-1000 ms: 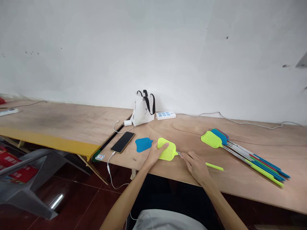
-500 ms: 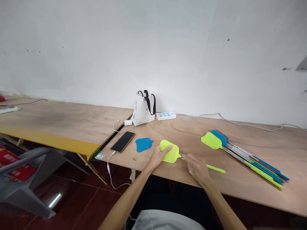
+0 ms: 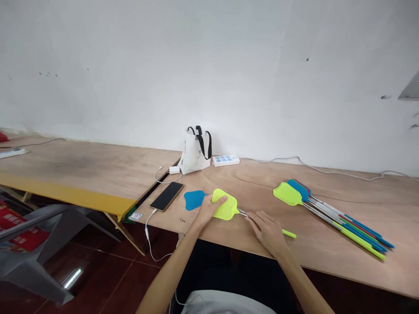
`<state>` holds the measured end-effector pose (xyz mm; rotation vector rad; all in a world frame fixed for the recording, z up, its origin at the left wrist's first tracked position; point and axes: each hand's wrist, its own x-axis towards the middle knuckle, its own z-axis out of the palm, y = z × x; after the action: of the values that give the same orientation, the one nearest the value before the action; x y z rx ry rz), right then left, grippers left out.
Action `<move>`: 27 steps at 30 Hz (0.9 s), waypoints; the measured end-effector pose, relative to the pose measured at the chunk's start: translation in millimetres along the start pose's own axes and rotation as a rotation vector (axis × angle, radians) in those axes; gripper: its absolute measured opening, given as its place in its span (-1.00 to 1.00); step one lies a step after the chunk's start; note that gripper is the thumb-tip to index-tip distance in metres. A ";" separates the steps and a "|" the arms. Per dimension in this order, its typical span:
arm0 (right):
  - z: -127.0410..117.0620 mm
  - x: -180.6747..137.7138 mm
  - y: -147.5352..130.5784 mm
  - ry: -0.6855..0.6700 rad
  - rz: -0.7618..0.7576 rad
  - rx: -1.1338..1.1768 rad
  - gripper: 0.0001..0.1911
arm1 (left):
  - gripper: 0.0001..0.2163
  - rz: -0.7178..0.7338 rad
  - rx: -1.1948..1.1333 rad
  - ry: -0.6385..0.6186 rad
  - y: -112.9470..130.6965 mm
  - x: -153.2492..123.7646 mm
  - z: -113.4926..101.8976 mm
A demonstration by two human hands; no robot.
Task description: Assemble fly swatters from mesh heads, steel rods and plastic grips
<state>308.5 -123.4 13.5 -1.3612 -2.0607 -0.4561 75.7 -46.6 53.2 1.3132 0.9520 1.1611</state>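
Note:
My left hand (image 3: 205, 210) grips the perforated head of a yellow-green fly swatter (image 3: 228, 207), with the thumb across its top face. The swatter lies low over the table near the front edge. A short stretch of its metal rod shows between the head and my right hand (image 3: 267, 230). My right fingers are bent over that rod, and the green handle end sticks out past the hand. Beside my left hand lies a loose blue swatter head (image 3: 194, 200), partly covered by that hand. To the right, several swatters (image 3: 288, 194) with yellow-green, blue and red parts lie in a pile.
On the wooden table (image 3: 248, 179) a phone (image 3: 166, 196) with a white cable lies at left. A white bag (image 3: 193, 155) with black straps and a power strip (image 3: 225, 161) stand by the wall. A second table (image 3: 81, 170) adjoins at left, near a grey chair (image 3: 39, 244).
The yellow-green swatter head has shifted left with my left hand, and more metal rod shows between my hands. The handle end has drawn slightly left towards my right hand.

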 end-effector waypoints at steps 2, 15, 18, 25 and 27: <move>-1.2 -1.3 0.6 0.001 0.020 -0.006 -0.65 | -0.63 -0.008 0.005 0.014 -0.5 3.8 -7.4; 0.4 -2.5 14.7 0.016 0.153 0.191 -0.71 | -0.53 0.042 -0.058 0.178 16.1 11.1 -56.0; 3.3 -2.5 21.3 0.000 0.183 0.262 -0.67 | -0.51 0.038 -0.071 0.206 16.4 13.6 -65.9; 7.9 -7.0 37.3 0.066 0.269 0.191 -0.59 | -0.57 0.032 0.021 0.324 1.8 20.9 -61.3; 7.9 -8.8 44.5 0.073 0.314 0.176 -0.59 | -0.57 0.037 0.044 0.302 -1.2 21.2 -56.4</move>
<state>349.1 -106.7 -0.5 -1.5020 -1.7429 -0.1812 25.0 -14.1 50.4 1.2146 1.1803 1.4004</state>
